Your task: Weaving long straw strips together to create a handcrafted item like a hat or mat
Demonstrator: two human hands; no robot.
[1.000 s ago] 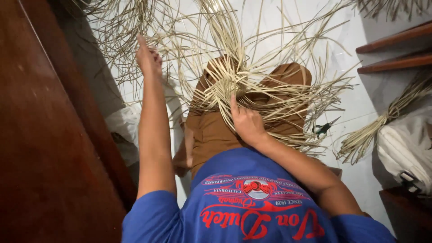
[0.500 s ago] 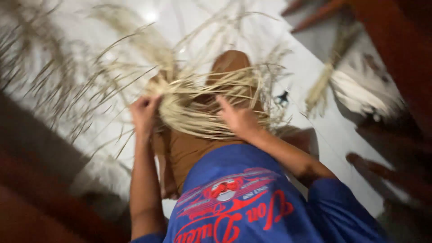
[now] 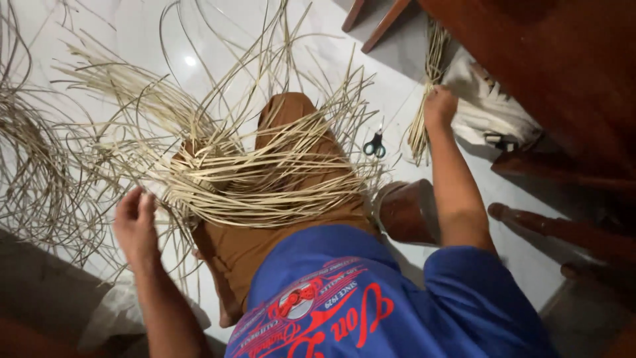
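Note:
A half-woven mat of pale cane strips point(image 3: 265, 179) lies across my lap, over brown trousers, with long loose ends fanning out over the white floor. My left hand point(image 3: 136, 225) hovers at the mat's left edge, fingers apart and brushing the strip ends. My right hand point(image 3: 440, 103) is stretched far out to the right, closed around a tied bundle of cane strips point(image 3: 421, 129) lying on the floor beside a white bag point(image 3: 493, 116).
Black-handled scissors point(image 3: 375, 144) lie on the floor between the mat and the bundle. Dark wooden furniture point(image 3: 570, 66) fills the upper right, with turned wooden legs point(image 3: 556, 229) lower right. A brown round object point(image 3: 407, 212) sits by my right hip. Loose cane strips point(image 3: 33, 152) sprawl at left.
The view has swung right. My left hand came down from the raised strips to the mat's left edge. My right hand left the mat and reached out to the bundle.

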